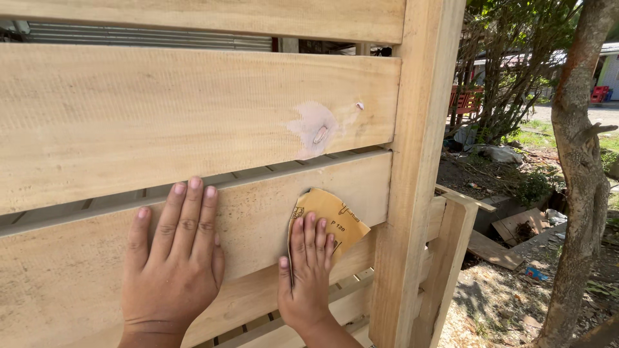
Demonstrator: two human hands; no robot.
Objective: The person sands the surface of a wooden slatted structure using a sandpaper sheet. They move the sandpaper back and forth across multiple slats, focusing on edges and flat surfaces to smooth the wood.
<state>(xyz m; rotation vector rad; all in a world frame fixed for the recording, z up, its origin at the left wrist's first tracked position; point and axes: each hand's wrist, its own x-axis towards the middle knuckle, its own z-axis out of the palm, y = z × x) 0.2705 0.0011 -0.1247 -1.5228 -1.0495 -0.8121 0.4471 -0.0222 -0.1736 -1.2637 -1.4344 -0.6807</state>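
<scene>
My left hand (173, 264) lies flat with fingers together on a pale wooden slat (84, 270) of a slatted frame. My right hand (306, 274) presses a folded sheet of tan sandpaper (332, 216) against the same slat, near its right end. The sandpaper sticks out above and to the right of my fingers. The slat above (161, 116) carries a pinkish patch of filler (314, 129) with a small mark in it. An upright wooden post (419, 161) closes the slats on the right.
Behind the post stands a lower wooden rail (454, 245). To the right is a thin tree trunk (580, 180), bare ground with wood offcuts (509, 238), shrubs, and red furniture (467, 100) far back.
</scene>
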